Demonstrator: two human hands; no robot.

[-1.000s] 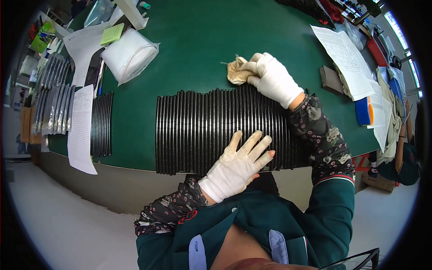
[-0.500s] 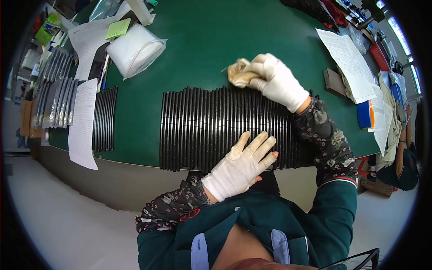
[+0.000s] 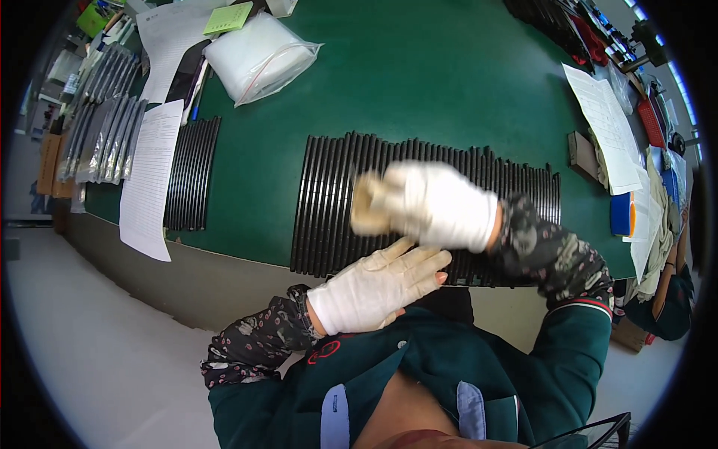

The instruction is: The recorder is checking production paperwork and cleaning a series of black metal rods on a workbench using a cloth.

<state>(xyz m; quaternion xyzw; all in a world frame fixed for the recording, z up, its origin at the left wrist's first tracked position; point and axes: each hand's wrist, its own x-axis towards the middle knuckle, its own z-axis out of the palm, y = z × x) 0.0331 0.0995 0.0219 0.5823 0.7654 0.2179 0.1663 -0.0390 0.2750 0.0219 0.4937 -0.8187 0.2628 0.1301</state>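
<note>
At the table's [image 3: 419,75] near edge, the left hand [image 3: 380,288], fingers flat and empty, rests on the black rods [image 3: 318,209]. Just beyond, the right hand [image 3: 441,203], fingers curled round a tan cloth [image 3: 366,212], has come from their far ends over their middles.

Setting: factory workshop, by appearance. Evidence: green worktop [image 3: 419,67] across centre, bearing a row of black rods [image 3: 323,202]; bagged parts [image 3: 112,146] at left; paper sheets [image 3: 606,131], upper right; second person [image 3: 662,310] in dark-green top, right edge.
</note>
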